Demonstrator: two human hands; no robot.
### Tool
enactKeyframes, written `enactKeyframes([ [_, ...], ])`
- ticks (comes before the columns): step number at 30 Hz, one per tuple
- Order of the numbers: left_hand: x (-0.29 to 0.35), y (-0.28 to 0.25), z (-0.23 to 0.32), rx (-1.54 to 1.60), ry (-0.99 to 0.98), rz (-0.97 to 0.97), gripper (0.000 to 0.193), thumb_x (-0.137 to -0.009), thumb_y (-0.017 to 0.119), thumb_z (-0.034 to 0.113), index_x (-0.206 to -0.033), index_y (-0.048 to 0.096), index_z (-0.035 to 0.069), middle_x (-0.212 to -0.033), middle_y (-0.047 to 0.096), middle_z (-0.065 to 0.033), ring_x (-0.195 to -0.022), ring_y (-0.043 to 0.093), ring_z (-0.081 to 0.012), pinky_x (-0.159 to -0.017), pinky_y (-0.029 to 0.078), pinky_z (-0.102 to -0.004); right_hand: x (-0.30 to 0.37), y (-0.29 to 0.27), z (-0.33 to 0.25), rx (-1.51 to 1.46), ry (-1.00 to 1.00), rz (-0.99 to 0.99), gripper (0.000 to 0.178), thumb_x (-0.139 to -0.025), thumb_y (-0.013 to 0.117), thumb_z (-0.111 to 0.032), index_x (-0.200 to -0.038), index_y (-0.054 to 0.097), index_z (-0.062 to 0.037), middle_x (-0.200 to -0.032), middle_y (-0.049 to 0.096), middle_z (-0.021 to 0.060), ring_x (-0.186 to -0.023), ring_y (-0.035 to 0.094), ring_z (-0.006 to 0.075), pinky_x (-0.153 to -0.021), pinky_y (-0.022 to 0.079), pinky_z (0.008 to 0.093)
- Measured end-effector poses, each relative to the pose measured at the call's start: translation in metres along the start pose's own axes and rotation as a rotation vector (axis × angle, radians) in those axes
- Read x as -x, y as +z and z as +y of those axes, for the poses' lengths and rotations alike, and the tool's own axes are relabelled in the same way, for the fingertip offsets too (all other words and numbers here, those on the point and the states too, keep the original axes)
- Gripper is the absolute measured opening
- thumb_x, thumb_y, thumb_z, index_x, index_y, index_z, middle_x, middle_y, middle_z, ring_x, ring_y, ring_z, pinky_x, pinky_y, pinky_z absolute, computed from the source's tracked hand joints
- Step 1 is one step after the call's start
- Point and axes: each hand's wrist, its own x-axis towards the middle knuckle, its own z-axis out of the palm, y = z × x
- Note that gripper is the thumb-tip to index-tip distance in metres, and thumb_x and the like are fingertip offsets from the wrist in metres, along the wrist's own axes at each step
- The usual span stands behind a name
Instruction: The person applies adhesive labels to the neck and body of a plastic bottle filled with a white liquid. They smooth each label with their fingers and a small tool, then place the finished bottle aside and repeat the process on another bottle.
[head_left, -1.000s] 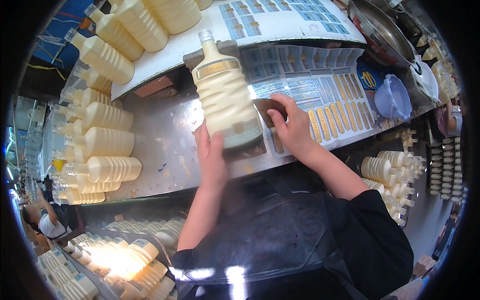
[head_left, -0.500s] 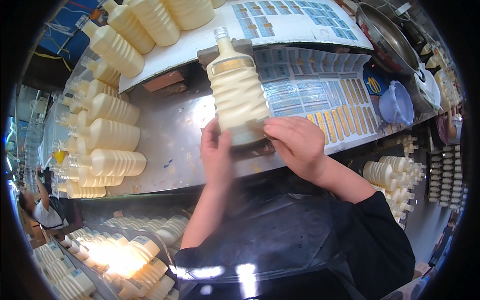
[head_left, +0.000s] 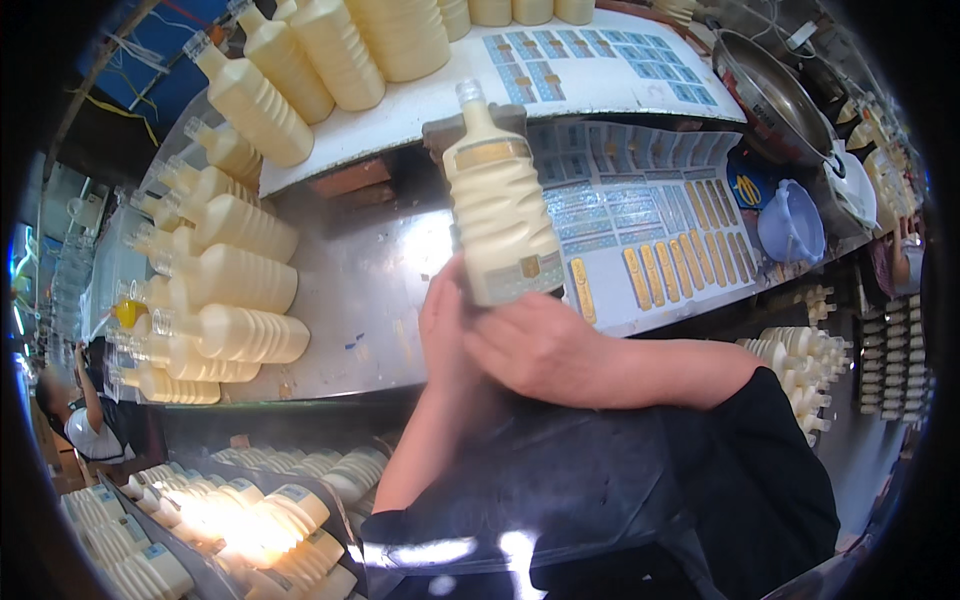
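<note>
A cream bottle (head_left: 505,220) with a rippled body and clear threaded neck lies with its neck pointing away from me, propped on a dark grey rest (head_left: 435,130). It has a gold strip label (head_left: 493,152) on the shoulder. Low on the body is a pale label with a small brown-gold emblem (head_left: 529,266). My left hand (head_left: 442,320) is closed around the bottle's lower left edge, slightly blurred. Across the base lies my right hand (head_left: 540,345), its fingers bent and pressed together beside the left hand. Its fingertips are partly hidden.
Sheets of blue labels (head_left: 600,215) and gold strip labels (head_left: 690,265) lie to the right of the bottle. A white board (head_left: 440,100) behind carries more labels and standing bottles. Bottles crowd the left (head_left: 250,275) and lower left. A purple bucket (head_left: 790,222) stands right.
My right hand has moved from the bottle's lower right side down and left across its base. The small emblem now shows on the lower label. The whole view has shifted slightly.
</note>
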Motion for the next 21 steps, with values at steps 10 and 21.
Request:
enactKeyframes([
  [10, -0.003, -0.023, -0.020, -0.797, 0.287, -0.162, 0.094, -0.077, 0.085, 0.017, -0.154, 0.032, 0.001, -0.145, 0.049, -0.0154, -0.133, 0.052, -0.0253, -0.111, 0.045, -0.0392, 0.030, -0.011, 0.037, -0.367, 0.777, 0.277, 0.024, -0.093, 0.073, -0.012, -0.114, 0.068, -0.0018, -0.089, 0.074, 0.0159, -0.079, 0.074, 0.0304, -0.070, 0.057, 0.0379],
  [21, -0.013, 0.001, -0.011, -0.706, 0.249, -0.063, 0.084, -0.076, 0.090, 0.007, -0.142, 0.040, 0.003, -0.138, 0.055, -0.0138, -0.127, 0.057, -0.0251, -0.110, 0.045, -0.0391, 0.080, 0.047, 0.068, -0.832, 1.167, 0.517, 0.028, -0.099, 0.065, -0.016, -0.122, 0.064, 0.0006, -0.097, 0.074, 0.0092, -0.086, 0.069, 0.0135, -0.076, 0.055, 0.0294],
])
